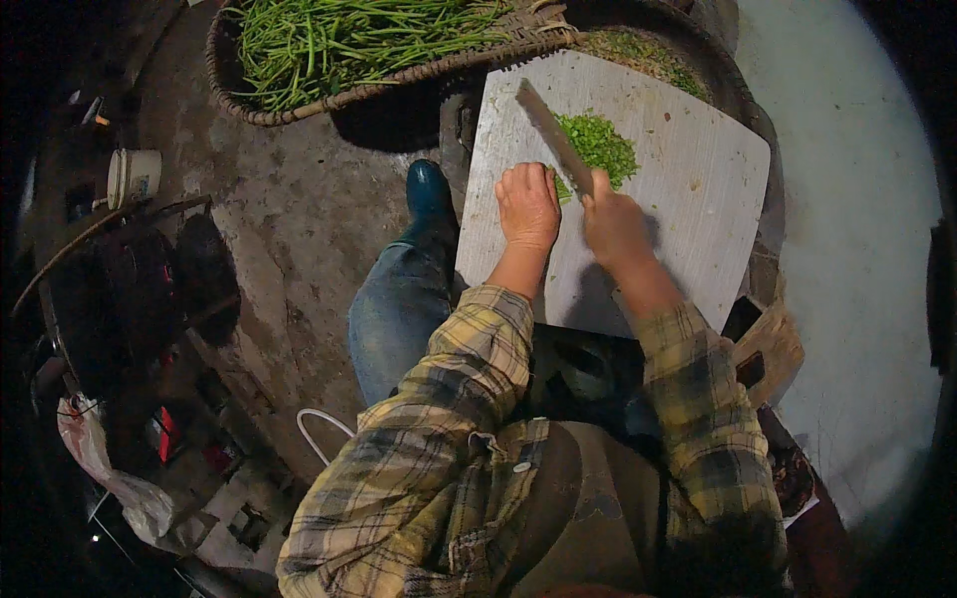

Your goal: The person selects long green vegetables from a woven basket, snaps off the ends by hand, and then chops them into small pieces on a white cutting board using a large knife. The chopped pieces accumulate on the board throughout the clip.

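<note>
My right hand (pixel 617 224) is closed round the handle end of a knife with a broad, worn blade (pixel 552 134), which points up and to the left over a pale wood-grain board (pixel 695 202). Chopped green stems (pixel 598 146) lie heaped on the board, just right of the blade. On the blade's left side, my left hand (pixel 529 205) presses down with curled fingers on a few uncut green stems (pixel 561 190), mostly hidden beneath it. Long green stems (pixel 359 37) fill a woven basket (pixel 291 114) beyond the board.
Behind the board's far right edge, a large round container (pixel 736 82) holds chopped bits. A boot (pixel 430 194) stands left of the board on the stained floor (pixel 277 261). A white bucket (pixel 138 178) and a plastic bag (pixel 142 501) lie far left; a wooden piece (pixel 774 351) is at right.
</note>
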{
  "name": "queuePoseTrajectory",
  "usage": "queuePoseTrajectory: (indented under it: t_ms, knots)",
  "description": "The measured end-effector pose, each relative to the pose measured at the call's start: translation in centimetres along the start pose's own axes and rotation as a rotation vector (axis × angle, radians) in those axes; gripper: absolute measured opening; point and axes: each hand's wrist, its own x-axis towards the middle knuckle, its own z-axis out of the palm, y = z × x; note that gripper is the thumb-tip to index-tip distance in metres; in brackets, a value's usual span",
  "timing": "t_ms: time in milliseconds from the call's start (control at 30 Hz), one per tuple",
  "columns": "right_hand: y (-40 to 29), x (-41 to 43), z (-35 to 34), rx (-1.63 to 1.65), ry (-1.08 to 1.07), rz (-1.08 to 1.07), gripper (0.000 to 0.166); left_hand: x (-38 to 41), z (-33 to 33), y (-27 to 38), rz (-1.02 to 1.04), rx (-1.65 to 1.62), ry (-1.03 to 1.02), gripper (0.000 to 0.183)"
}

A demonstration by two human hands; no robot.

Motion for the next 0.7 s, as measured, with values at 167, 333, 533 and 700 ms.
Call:
queuePoseTrajectory:
  t_ms: [167,333,533,700]
  knots:
    - [-0.5,-3.0,-1.3,-0.071,-0.111,-0.027,0.024,-0.3,-0.2,-0.3,-0.032,0.027,0.027,0.011]
    - [0.0,-3.5,-0.2,0.002,-0.058,-0.006,0.029,-0.3,-0.1,-0.1,-0.042,0.025,-0.057,0.012]
    - [0.0,-0.8,1.6,0.036,0.01,-0.02,0.033,-0.2,0.1,-0.1,-0.022,0.052,-0.063,0.012]
    - [0.5,-0.3,0.6,0.038,0.021,-0.016,0.031,-0.1,-0.1,0.1,-0.049,0.031,-0.06,0.011]
